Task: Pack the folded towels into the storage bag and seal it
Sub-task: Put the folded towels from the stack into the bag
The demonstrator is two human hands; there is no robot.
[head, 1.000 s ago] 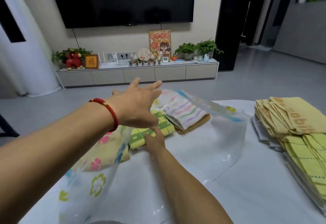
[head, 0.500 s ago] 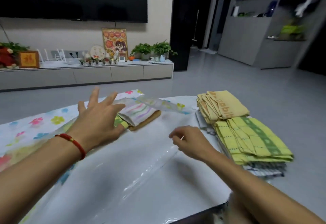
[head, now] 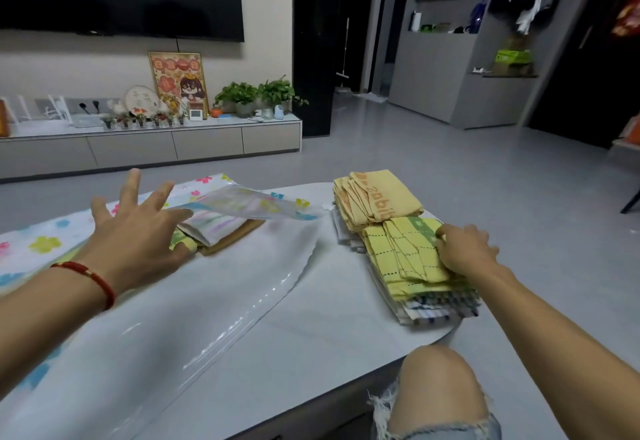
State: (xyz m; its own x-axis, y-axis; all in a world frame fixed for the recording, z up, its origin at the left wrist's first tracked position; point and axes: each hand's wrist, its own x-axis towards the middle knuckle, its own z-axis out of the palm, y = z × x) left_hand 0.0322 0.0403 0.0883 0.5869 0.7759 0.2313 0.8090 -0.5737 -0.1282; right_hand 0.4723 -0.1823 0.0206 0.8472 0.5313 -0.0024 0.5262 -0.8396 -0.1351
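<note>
A clear storage bag [head: 214,287] with coloured flower prints lies across the white table [head: 332,328], its mouth flap lifted. Folded towels [head: 221,230] sit inside it, striped white on top, green and brown beneath. My left hand [head: 138,231] hovers over the bag's upper layer with fingers spread. At the right stands a stack of folded towels: a yellow-green checked towel [head: 398,252] on top in front, an orange towel [head: 377,197] behind. My right hand [head: 464,249] rests on the checked towel's right edge, fingers curled over it.
My knee in torn jeans [head: 440,391] shows below the table's front edge. A low TV cabinet [head: 173,141] with plants and ornaments stands against the far wall, grey floor between. Grey shelving [head: 460,58] fills the back right.
My right hand left the bag's lower edge and moved right onto the checked towel on the stack. The view swung right. My left hand stayed spread over the bag.
</note>
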